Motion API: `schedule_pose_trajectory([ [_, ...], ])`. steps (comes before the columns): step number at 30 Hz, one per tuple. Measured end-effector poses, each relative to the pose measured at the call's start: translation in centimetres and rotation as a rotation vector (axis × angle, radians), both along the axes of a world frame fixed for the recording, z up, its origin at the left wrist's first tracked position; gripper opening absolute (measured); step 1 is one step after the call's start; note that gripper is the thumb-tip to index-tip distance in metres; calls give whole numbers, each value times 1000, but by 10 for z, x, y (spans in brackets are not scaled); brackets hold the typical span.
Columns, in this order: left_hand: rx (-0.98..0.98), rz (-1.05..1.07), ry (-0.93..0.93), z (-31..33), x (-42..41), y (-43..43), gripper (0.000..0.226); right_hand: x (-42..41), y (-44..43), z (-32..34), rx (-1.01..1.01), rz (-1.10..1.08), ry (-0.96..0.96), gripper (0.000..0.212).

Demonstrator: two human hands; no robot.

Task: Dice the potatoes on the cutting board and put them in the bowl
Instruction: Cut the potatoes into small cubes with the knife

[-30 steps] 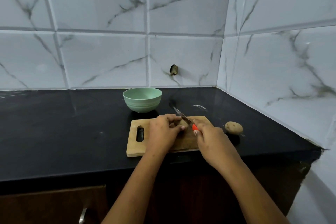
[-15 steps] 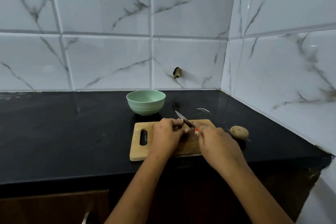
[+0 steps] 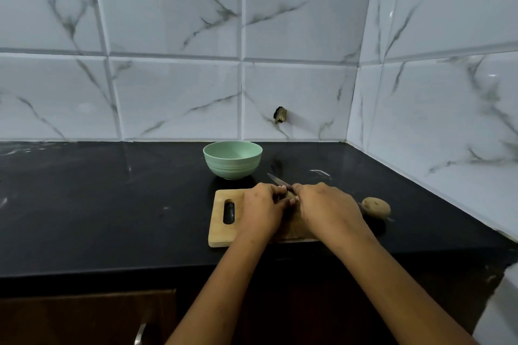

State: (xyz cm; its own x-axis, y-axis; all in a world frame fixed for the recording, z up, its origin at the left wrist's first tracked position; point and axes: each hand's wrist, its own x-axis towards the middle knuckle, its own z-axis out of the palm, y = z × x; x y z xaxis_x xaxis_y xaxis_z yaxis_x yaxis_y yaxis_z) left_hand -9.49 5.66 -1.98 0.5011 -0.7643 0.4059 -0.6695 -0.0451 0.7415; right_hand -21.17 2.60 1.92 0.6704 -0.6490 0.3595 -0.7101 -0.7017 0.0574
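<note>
Knife (image 3: pixel 277 180) nearer; potato (image 3: pixel 290 200) under left grip (image 3: pixel 262 209)

On my feed the left hand (image 3: pixel 262 211) and right hand (image 3: pixel 328 209) are bare; back from the fingers (image 3: pixel 278 191), both forearms (image 3: pixel 392 283) run bare to the frame's lower edge; faint dark specks dot the left hand's back, behind its fingers.

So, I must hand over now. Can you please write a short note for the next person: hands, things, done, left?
Left hand holds the potato on the cutting board.
Right hand grips the knife, blade over that potato.
Bowl behind the board, empty.
Second potato lies whole on the counter, right of the board.
Done: no dice visible.
Left: dice both, fill bowl.
</note>
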Motion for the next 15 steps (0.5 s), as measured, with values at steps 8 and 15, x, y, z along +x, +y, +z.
schedule_pose_trajectory([
  [8, 19, 31, -17, -2, -3, 2, 25, -11, 7, -12, 59, 11, 47, 48],
  [15, 37, 23, -48, 3, -3, 4, 25, -6, 8, -5, 42, -56, 83, 30],
])
